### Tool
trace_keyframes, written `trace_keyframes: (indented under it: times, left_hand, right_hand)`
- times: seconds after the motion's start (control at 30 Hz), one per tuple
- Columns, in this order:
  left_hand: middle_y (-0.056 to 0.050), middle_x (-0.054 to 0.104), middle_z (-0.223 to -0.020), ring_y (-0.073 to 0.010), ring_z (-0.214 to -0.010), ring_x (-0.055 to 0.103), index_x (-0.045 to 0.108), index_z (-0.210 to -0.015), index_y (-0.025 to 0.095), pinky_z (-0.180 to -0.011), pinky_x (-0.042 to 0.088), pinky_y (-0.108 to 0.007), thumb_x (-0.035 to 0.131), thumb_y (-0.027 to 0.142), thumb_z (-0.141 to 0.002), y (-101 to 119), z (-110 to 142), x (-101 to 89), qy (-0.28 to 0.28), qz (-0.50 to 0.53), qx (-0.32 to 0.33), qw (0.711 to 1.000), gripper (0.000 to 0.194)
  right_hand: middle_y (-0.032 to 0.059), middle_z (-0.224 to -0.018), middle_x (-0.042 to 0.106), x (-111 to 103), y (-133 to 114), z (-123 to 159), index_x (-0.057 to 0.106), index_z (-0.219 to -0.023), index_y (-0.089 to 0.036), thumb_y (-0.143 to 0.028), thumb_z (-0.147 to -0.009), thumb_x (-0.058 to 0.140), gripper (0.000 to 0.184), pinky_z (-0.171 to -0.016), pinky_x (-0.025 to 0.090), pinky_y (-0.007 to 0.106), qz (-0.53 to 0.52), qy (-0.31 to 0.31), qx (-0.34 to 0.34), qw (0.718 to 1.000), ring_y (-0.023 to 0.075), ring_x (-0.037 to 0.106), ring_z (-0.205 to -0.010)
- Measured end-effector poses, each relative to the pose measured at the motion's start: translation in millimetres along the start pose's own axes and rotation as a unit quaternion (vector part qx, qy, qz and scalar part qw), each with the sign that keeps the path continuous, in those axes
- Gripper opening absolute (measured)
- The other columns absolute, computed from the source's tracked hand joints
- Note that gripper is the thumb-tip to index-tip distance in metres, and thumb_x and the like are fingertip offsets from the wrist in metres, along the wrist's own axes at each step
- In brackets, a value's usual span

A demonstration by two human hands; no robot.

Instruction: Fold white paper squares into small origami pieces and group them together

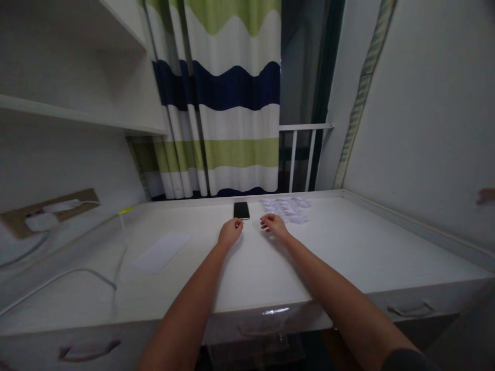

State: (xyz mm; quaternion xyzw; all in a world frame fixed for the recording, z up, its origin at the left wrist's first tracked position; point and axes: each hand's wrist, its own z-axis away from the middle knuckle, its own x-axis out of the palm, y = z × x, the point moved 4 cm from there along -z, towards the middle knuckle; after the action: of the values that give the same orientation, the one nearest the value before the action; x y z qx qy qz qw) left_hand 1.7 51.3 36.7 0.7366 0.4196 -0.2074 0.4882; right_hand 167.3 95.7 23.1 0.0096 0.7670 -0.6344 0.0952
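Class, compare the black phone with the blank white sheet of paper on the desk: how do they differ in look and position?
The black rectangular phone is dark, whereas the flat white paper sheet nearly matches the desk. The phone lies near the desk's back edge, by the left hand; the paper lies nearer the front, further left. Both lie on the white desk.

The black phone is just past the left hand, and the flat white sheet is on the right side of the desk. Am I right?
Nearly! The head view shows the flat white sheet on the left side of the desk. The black phone is just past the left hand.
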Motion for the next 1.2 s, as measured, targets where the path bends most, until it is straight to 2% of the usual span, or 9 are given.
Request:
trace_keyframes:
  times: [0.13,0.23,0.43,0.73,0.87,1.0,1.1,1.2]
  left_hand:
    - [-0.002,0.065,-0.076,-0.0121,-0.071,0.057,0.062,-0.077,0.017,-0.068,0.042,-0.022,0.047,0.022,-0.076,-15,9,5.5,-0.013,0.02,-0.04,0.999,0.016]
    - [-0.003,0.065,-0.076,-0.0122,-0.071,0.057,0.062,-0.078,0.017,-0.07,0.042,-0.023,0.047,0.023,-0.076,-19,10,7.1,-0.011,0.045,-0.036,0.998,0.016]
    - [-0.004,0.066,-0.078,-0.0126,-0.074,0.059,0.063,-0.077,0.016,-0.07,0.043,-0.023,0.048,0.02,-0.074,-20,13,5.8,-0.03,0.061,-0.053,0.996,0.016]
    - [-0.004,0.066,-0.077,-0.013,-0.074,0.059,0.062,-0.075,0.015,-0.07,0.043,-0.023,0.048,0.017,-0.073,-21,13,8.2,-0.036,0.069,-0.038,0.996,0.015]
    - [-0.004,0.065,-0.078,-0.0124,-0.073,0.058,0.061,-0.082,0.015,-0.069,0.042,-0.022,0.048,0.016,-0.072,-21,12,4.1,-0.034,0.061,-0.018,0.997,0.016]
    - [-0.003,0.063,-0.079,-0.0124,-0.071,0.057,0.06,-0.089,0.017,-0.066,0.042,-0.022,0.047,0.016,-0.072,-21,11,-17.6,-0.055,-0.002,0.029,0.998,0.022]
    - [-0.004,0.063,-0.08,-0.0138,-0.073,0.057,0.06,-0.089,0.016,-0.067,0.042,-0.023,0.044,0.018,-0.073,-29,11,-48.2,-0.052,-0.057,0.044,0.996,0.023]
    - [-0.005,0.063,-0.082,-0.0148,-0.075,0.057,0.059,-0.091,0.016,-0.071,0.042,-0.025,0.043,0.02,-0.073,-47,15,-80.7,-0.041,-0.109,0.033,0.993,0.025]
  right_hand:
    - [-0.0007,-0.057,0.059,17,17,5,0.054,-0.066,-0.014,-0.021,-0.071,0.049,0.01,-0.04,0.037,0.015,0.044,-0.024,-0.035,0.998,0.0064,0.052,-0.045]
    - [-0.0019,-0.055,0.057,19,23,5,0.055,-0.064,-0.015,-0.022,-0.071,0.05,0.011,-0.043,0.038,0.015,0.086,-0.042,-0.071,0.993,0.0063,0.051,-0.045]
    - [-0.0033,-0.049,0.054,18,23,6,0.055,-0.06,-0.015,-0.022,-0.07,0.05,0.013,-0.047,0.037,0.016,0.131,-0.044,-0.092,0.986,0.0067,0.048,-0.046]
    - [-0.0025,-0.05,0.055,18,18,10,0.057,-0.062,-0.015,-0.021,-0.07,0.049,0.013,-0.05,0.036,0.018,0.16,-0.046,-0.114,0.979,0.0073,0.048,-0.046]
    - [-0.0023,-0.05,0.056,17,19,9,0.058,-0.064,-0.015,-0.022,-0.071,0.048,0.014,-0.051,0.036,0.019,0.18,-0.045,-0.114,0.976,0.0076,0.048,-0.046]
    - [-0.001,-0.052,0.058,17,19,9,0.059,-0.065,-0.014,-0.023,-0.071,0.048,0.015,-0.054,0.037,0.02,0.192,-0.041,-0.116,0.974,0.0088,0.05,-0.049]
    - [-0.0004,-0.053,0.058,17,18,10,0.059,-0.064,-0.014,-0.023,-0.071,0.048,0.016,-0.055,0.037,0.021,0.194,-0.041,-0.119,0.973,0.0095,0.051,-0.05]
    - [-0.0005,-0.052,0.058,17,17,11,0.059,-0.064,-0.015,-0.023,-0.071,0.048,0.016,-0.055,0.036,0.021,0.198,-0.039,-0.121,0.972,0.0095,0.05,-0.05]
